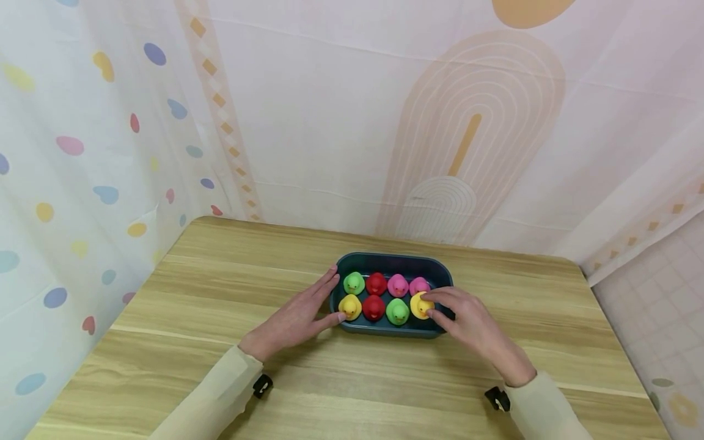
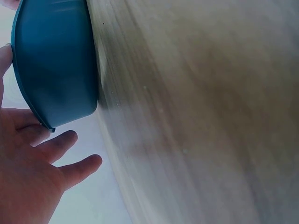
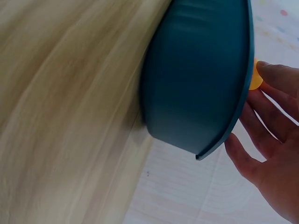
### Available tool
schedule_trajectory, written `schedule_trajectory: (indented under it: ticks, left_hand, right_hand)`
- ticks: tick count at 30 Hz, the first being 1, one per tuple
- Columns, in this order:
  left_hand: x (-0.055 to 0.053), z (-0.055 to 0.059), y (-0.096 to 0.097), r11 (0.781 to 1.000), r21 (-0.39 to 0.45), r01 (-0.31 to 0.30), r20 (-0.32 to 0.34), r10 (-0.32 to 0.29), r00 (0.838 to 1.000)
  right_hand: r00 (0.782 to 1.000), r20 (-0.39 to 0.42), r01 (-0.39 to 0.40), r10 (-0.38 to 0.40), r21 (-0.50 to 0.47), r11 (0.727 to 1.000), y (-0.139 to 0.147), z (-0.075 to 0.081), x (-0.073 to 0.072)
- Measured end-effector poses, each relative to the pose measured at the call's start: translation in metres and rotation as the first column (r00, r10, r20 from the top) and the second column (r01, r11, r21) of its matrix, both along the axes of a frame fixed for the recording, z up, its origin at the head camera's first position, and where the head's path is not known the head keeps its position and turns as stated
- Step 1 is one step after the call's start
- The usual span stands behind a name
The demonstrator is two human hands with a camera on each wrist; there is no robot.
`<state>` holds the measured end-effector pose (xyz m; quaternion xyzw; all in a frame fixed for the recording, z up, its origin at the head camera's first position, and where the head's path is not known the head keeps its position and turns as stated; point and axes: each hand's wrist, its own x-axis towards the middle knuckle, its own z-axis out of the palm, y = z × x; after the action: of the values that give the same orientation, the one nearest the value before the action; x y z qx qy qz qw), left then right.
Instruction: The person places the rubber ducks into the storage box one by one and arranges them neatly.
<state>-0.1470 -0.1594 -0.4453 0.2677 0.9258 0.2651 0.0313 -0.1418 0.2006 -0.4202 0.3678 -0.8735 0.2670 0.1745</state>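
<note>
A dark teal oblong tub [image 1: 392, 330] stands on the wooden table, holding several toy ducks in two rows. At its right front corner my right hand [image 1: 467, 321] pinches a yellow duck [image 1: 420, 305] between thumb and fingers. In the right wrist view only a bit of this yellow duck [image 3: 256, 77] shows above the tub wall [image 3: 196, 79]. My left hand [image 1: 294, 321] rests against the tub's left end with fingers extended, thumb at the front rim beside another yellow duck [image 1: 349, 307]. In the left wrist view its fingers [image 2: 79, 171] are spread by the tub [image 2: 58, 65].
Other ducks in the tub are green [image 1: 354, 283], red [image 1: 376, 283] and pink [image 1: 398, 285]. The wooden table [image 1: 363, 391] extends around the tub. A patterned curtain [image 1: 330, 122] hangs behind the table and along its sides.
</note>
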Motion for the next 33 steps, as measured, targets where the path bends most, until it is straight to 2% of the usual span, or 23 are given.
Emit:
schedule_trajectory:
  ticks: [6,14,22,33]
  left_hand:
    - [0.001,0.0,0.0,1.0,0.006,-0.001,0.003,0.001,1.0]
    - [0.0,0.0,-0.002,1.0,0.007,0.0,0.002,0.0,1.0]
    - [0.0,0.001,-0.003,1.0,-0.003,-0.001,0.002,0.001,1.0]
    - [-0.002,0.001,-0.005,1.0,-0.012,-0.003,0.01,0.004,1.0]
  right_hand:
    - [0.999,0.038,0.024,-0.026,0.065,0.998,0.002,-0.002,-0.003]
    - [0.996,0.087,0.018,-0.03,0.138,0.99,0.002,-0.002,-0.007]
    - [0.988,0.151,-0.012,-0.023,0.229,0.973,-0.001,0.003,-0.012]
    - [0.986,0.167,-0.054,0.004,0.294,0.954,-0.004,0.005,-0.018]
